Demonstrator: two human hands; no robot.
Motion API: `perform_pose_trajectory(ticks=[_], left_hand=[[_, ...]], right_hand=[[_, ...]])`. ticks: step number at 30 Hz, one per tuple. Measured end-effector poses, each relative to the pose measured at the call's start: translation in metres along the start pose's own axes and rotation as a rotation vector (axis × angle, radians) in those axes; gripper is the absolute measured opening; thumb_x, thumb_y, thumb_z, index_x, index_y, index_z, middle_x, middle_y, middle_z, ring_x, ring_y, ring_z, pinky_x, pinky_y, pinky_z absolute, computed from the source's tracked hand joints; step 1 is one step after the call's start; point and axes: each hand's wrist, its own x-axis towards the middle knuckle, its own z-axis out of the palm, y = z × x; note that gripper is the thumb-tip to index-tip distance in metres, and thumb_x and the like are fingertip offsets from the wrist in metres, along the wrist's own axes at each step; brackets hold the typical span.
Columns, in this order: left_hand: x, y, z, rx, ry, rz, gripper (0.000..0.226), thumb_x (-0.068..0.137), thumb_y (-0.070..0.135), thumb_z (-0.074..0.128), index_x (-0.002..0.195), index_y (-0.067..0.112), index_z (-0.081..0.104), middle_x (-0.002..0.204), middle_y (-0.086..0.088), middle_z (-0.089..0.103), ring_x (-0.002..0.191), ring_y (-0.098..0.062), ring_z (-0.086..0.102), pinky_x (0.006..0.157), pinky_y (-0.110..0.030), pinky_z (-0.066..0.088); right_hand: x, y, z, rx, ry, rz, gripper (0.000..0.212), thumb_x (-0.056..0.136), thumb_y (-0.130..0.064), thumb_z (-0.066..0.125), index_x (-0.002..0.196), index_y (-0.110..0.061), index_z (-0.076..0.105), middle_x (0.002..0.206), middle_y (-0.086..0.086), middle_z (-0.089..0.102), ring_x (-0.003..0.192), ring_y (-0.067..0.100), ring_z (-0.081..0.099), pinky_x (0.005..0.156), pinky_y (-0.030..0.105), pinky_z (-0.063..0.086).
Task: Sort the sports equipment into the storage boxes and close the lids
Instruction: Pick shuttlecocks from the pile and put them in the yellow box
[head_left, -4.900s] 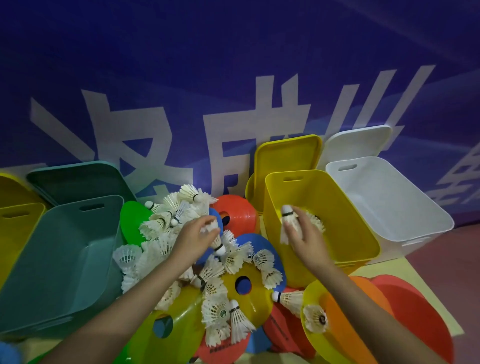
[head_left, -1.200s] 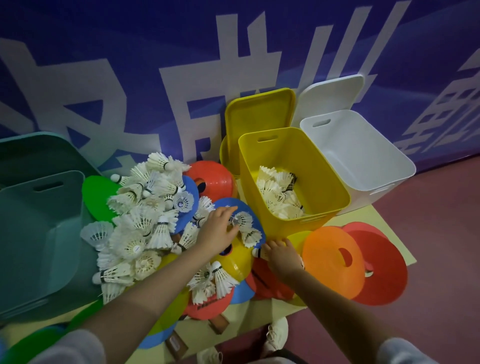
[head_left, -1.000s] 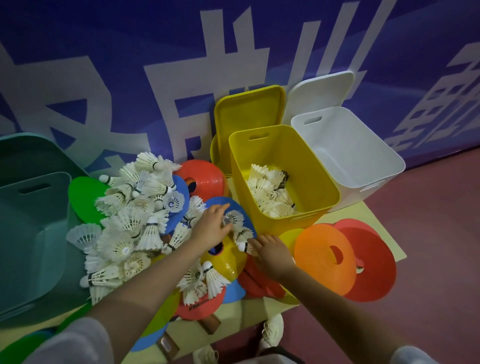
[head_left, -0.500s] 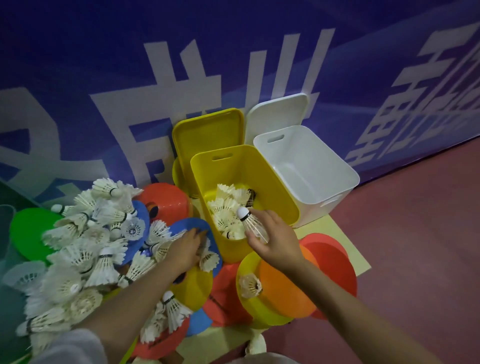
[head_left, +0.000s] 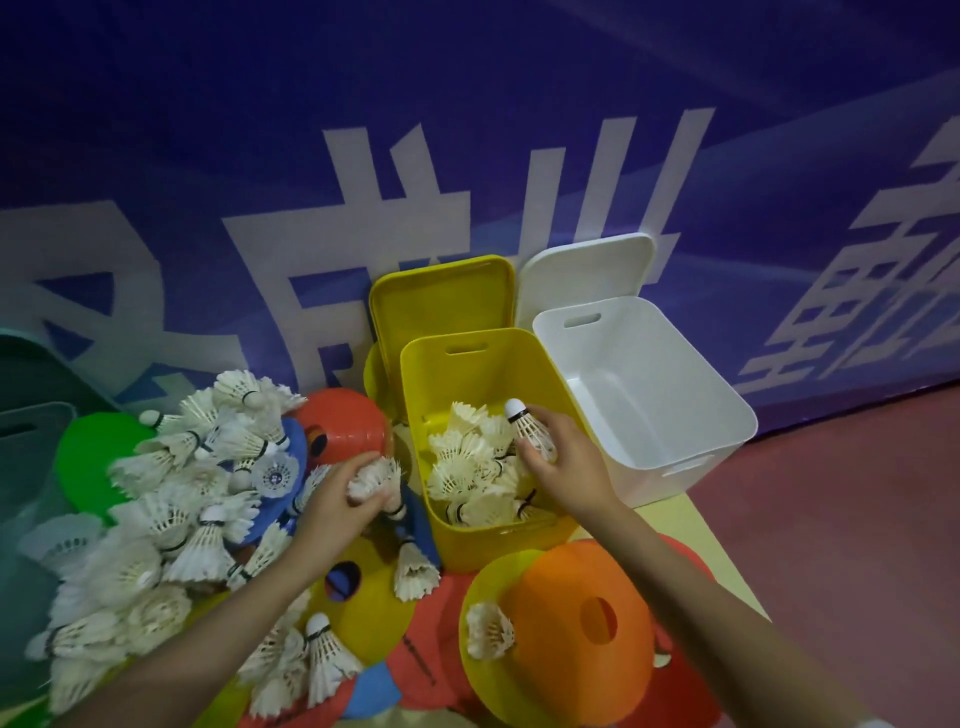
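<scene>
Shuttlecocks (head_left: 171, 499) heap over coloured cones at left; my left hand (head_left: 337, 499) grips one (head_left: 375, 475) beside the yellow box (head_left: 545, 374), while my right hand (head_left: 569, 467) pinches another (head_left: 530, 428) above those already inside, white box (head_left: 691, 374) alongside.

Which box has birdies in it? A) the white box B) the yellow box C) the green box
B: the yellow box holds a heap of shuttlecocks, while the white box shows only its bare inside.
</scene>
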Motion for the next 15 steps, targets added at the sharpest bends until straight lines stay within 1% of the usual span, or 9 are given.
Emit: perform_pose_trajectory(ticks=[2,4,5,7,8,11,13,15], left_hand=[[0.007,0.025,-0.007,-0.054,0.086,0.028,0.046,0.085,0.021,0.07,0.124,0.035,0.05,0.124,0.011,0.052,0.114,-0.004,0.048,0.084,-0.009,0.039],[0.019,0.054,-0.011,-0.094,0.135,0.089,0.046,0.086,0.022,0.069,0.127,0.033,0.051,0.124,0.013,0.052,0.111,0.004,0.048,0.088,-0.012,0.039],[0.026,0.068,-0.011,-0.118,0.142,0.113,0.045,0.087,0.022,0.068,0.127,0.032,0.051,0.122,0.013,0.052,0.109,0.008,0.048,0.088,-0.011,0.039],[0.044,0.089,-0.007,-0.128,0.12,0.154,0.045,0.087,0.023,0.068,0.128,0.031,0.052,0.12,0.012,0.052,0.107,0.008,0.049,0.086,-0.008,0.04],[0.054,0.096,-0.002,-0.1,0.094,0.176,0.045,0.087,0.025,0.068,0.129,0.029,0.052,0.12,0.011,0.051,0.109,0.003,0.049,0.088,-0.011,0.04],[0.093,0.099,0.021,0.109,-0.059,0.207,0.049,0.088,0.035,0.065,0.134,0.023,0.051,0.123,0.005,0.051,0.117,-0.012,0.048,0.092,-0.025,0.041],[0.12,0.093,0.04,0.352,-0.224,0.193,0.051,0.09,0.037,0.061,0.137,0.021,0.048,0.13,-0.003,0.05,0.12,-0.02,0.049,0.093,-0.03,0.041],[0.144,0.08,0.053,0.647,-0.372,0.177,0.048,0.093,0.04,0.055,0.136,0.02,0.048,0.13,-0.006,0.052,0.119,-0.024,0.051,0.091,-0.032,0.042]], right_hand=[[0.009,0.009,0.007,-0.03,-0.015,0.017,0.048,0.094,-0.042,0.054,0.138,-0.025,0.046,0.13,-0.002,0.055,0.113,0.017,0.054,0.079,0.026,0.039],[0.014,0.015,0.015,-0.058,-0.057,0.03,0.05,0.094,-0.043,0.053,0.139,-0.024,0.044,0.132,0.0,0.054,0.115,0.019,0.054,0.081,0.03,0.042],[0.015,0.017,0.018,-0.072,-0.077,0.029,0.05,0.095,-0.044,0.052,0.14,-0.024,0.044,0.132,0.001,0.054,0.115,0.02,0.054,0.083,0.032,0.044],[0.014,0.02,0.021,-0.078,-0.092,0.033,0.05,0.095,-0.045,0.051,0.14,-0.025,0.043,0.13,0.001,0.055,0.112,0.02,0.056,0.083,0.034,0.046],[0.013,0.021,0.022,-0.072,-0.086,0.039,0.049,0.095,-0.045,0.051,0.139,-0.025,0.043,0.128,0.001,0.055,0.111,0.02,0.056,0.083,0.035,0.047],[0.009,0.025,0.023,-0.062,-0.036,0.079,0.049,0.094,-0.047,0.05,0.138,-0.025,0.044,0.128,0.0,0.055,0.114,0.018,0.055,0.086,0.034,0.047],[0.008,0.026,0.023,-0.056,0.009,0.121,0.048,0.094,-0.048,0.049,0.137,-0.027,0.045,0.128,-0.002,0.055,0.114,0.017,0.054,0.087,0.034,0.047],[0.008,0.025,0.022,-0.043,0.036,0.161,0.047,0.094,-0.05,0.047,0.137,-0.029,0.044,0.128,-0.003,0.055,0.114,0.016,0.053,0.087,0.033,0.047]])
